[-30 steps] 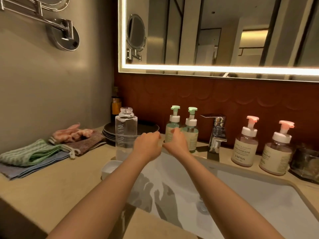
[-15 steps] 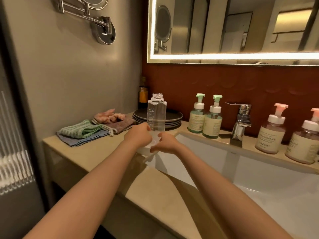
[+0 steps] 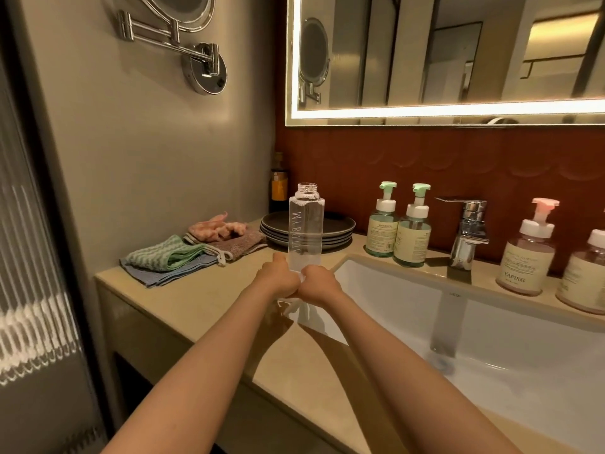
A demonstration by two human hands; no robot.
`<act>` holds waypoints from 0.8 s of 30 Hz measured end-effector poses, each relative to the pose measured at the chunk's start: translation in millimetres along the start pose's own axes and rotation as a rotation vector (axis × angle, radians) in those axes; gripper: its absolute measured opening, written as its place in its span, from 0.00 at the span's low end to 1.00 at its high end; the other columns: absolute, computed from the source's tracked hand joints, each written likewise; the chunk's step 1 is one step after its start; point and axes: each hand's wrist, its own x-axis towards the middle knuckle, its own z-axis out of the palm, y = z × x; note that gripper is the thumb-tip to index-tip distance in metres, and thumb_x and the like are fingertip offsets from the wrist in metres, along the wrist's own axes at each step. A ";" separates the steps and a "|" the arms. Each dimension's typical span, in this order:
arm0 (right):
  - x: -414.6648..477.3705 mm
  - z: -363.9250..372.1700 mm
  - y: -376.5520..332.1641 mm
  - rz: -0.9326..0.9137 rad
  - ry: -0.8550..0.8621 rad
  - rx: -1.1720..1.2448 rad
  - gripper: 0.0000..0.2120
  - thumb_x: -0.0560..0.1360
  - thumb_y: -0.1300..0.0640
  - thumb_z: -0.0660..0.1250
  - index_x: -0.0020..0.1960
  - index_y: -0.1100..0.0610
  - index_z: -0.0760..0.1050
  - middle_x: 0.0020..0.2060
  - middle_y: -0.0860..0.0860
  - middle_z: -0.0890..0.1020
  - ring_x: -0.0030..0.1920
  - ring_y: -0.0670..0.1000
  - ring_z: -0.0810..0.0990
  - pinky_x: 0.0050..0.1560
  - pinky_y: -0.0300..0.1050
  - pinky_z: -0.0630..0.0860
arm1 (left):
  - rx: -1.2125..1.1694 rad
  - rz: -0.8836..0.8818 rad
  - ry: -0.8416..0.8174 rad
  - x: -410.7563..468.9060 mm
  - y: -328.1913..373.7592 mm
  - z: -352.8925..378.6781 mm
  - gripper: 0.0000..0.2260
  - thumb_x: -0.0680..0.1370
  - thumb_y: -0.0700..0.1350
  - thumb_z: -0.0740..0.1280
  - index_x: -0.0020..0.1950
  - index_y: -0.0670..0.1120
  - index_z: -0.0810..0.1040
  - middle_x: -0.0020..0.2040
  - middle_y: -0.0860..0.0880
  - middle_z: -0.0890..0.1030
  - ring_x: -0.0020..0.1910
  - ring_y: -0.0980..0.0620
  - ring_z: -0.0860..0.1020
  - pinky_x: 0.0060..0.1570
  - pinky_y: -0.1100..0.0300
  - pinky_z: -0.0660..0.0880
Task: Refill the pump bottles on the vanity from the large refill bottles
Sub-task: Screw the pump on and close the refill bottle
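Beige counter (image 3: 203,299): it borders the white sink (image 3: 393,290).
Hands: left hand (image 3: 278,280) and right hand (image 3: 319,286) meet with fingers curled at the foot of the clear bottle (image 3: 306,224); what they grip is hidden.
Refill: the clear bottle stands upright and uncapped at the sink's left corner.
Pumps: green-pump bottles (image 3: 382,231) stand left of the tap (image 3: 466,231), and a pink-pump bottle (image 3: 525,257) stands right of it.
Behind: dark plates (image 3: 337,231) and folded cloths (image 3: 170,260).

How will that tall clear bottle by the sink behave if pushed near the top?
The clear bottle is tall and narrow, so it would probably tip. Its neck is uncapped and it looks nearly full, so it likely feels heavy and could spill.
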 end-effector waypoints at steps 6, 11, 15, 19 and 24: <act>-3.9 0.7 -2.5 0.015 0.045 0.171 0.32 0.67 0.47 0.74 0.64 0.57 0.65 0.56 0.55 0.75 0.57 0.54 0.75 0.54 0.47 0.77 | -0.250 -0.068 0.072 5.1 -8.8 -8.7 0.23 0.77 0.35 0.55 0.73 0.42 0.60 0.68 0.40 0.67 0.64 0.43 0.69 0.56 0.54 0.70; -6.5 -27.4 -5.8 -0.047 0.087 0.477 0.32 0.66 0.51 0.75 0.63 0.57 0.64 0.53 0.51 0.73 0.53 0.50 0.73 0.47 0.40 0.76 | -0.423 -0.001 0.202 18.0 -4.6 -27.8 0.18 0.78 0.36 0.57 0.69 0.44 0.66 0.67 0.43 0.69 0.62 0.46 0.70 0.54 0.55 0.70; -5.6 -56.1 -0.4 -0.082 0.197 0.702 0.29 0.67 0.53 0.74 0.63 0.56 0.65 0.57 0.52 0.73 0.56 0.51 0.73 0.53 0.45 0.76 | -0.489 0.065 0.233 27.7 13.4 -37.6 0.18 0.79 0.36 0.57 0.69 0.44 0.65 0.64 0.45 0.70 0.52 0.50 0.71 0.43 0.60 0.70; 0.9 -84.7 10.3 -0.078 0.338 0.742 0.30 0.66 0.54 0.75 0.62 0.56 0.65 0.56 0.54 0.73 0.56 0.52 0.73 0.45 0.39 0.76 | -0.401 0.110 0.249 39.8 27.2 -41.2 0.22 0.78 0.36 0.60 0.72 0.43 0.60 0.58 0.47 0.70 0.46 0.54 0.70 0.39 0.64 0.68; 23.0 -114.0 23.1 -0.059 0.433 0.691 0.32 0.64 0.55 0.76 0.61 0.55 0.63 0.56 0.53 0.71 0.56 0.52 0.73 0.52 0.45 0.78 | -0.328 0.115 0.160 57.2 41.4 -38.2 0.35 0.74 0.41 0.69 0.74 0.43 0.52 0.71 0.41 0.63 0.67 0.43 0.67 0.57 0.54 0.69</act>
